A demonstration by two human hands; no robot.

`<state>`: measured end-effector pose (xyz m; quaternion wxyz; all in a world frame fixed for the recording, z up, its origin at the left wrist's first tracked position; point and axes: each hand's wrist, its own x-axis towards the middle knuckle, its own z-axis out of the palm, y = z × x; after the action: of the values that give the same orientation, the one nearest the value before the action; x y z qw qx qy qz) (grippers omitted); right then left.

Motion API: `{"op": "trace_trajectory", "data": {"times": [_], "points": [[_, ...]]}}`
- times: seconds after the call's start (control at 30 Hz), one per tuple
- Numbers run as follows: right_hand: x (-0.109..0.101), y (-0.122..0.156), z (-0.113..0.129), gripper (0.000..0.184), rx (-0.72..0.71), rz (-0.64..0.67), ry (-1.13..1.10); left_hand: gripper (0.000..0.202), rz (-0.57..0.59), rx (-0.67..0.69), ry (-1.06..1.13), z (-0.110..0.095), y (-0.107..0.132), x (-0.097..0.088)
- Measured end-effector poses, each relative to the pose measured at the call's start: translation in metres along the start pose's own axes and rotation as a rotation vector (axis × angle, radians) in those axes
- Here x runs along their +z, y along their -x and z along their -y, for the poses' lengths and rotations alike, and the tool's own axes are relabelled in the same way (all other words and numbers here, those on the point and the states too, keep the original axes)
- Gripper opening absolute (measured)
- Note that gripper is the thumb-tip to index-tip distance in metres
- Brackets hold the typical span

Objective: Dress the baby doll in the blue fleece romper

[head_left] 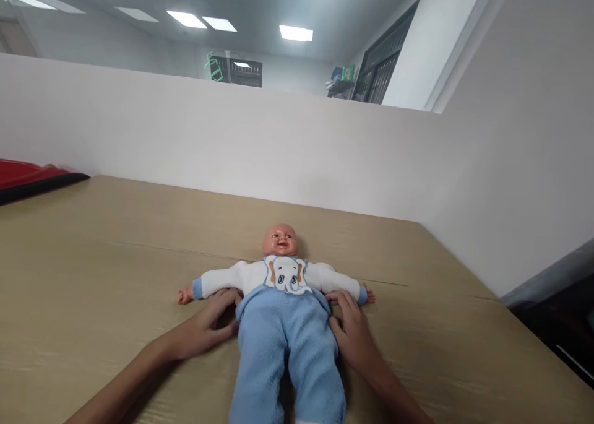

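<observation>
A baby doll (pixel 283 300) lies on its back on the wooden table (pixel 102 257), arms spread, head away from me. It wears a white top with an elephant picture and light blue trousers (pixel 288 350). My left hand (pixel 211 322) rests against the doll's left side at the waist, fingers stretched and pressed to the trousers. My right hand (pixel 350 328) lies against the other side of the waist, fingers also extended along the cloth. Neither hand has closed round anything.
A white partition wall (pixel 232 145) runs behind the table. A red and black object (pixel 28 176) sits at the far left edge. The table's right edge drops off near a dark floor area (pixel 557 325).
</observation>
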<state>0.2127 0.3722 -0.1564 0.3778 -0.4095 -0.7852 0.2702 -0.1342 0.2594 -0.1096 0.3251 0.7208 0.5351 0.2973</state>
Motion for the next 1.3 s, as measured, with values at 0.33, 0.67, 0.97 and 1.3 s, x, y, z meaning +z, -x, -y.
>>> {"op": "trace_trajectory", "data": {"times": [0.33,0.67,0.97,1.3], "points": [[0.003,-0.004,0.0,0.019,-0.02,-0.096,0.098,0.019,-0.464,-0.117,-0.323,0.007,-0.014,0.024],[-0.003,-0.006,0.003,0.021,0.098,-0.556,-0.196,0.027,-0.204,0.285,-0.558,-0.098,-0.099,0.047],[-0.009,-0.008,-0.002,0.024,0.089,-0.688,-0.355,0.04,0.098,0.211,-0.76,-0.11,-0.216,0.118],[-0.004,-0.012,-0.007,0.022,0.159,-0.71,-0.393,0.031,-0.465,0.264,-0.011,-0.131,-0.193,0.045]]}}
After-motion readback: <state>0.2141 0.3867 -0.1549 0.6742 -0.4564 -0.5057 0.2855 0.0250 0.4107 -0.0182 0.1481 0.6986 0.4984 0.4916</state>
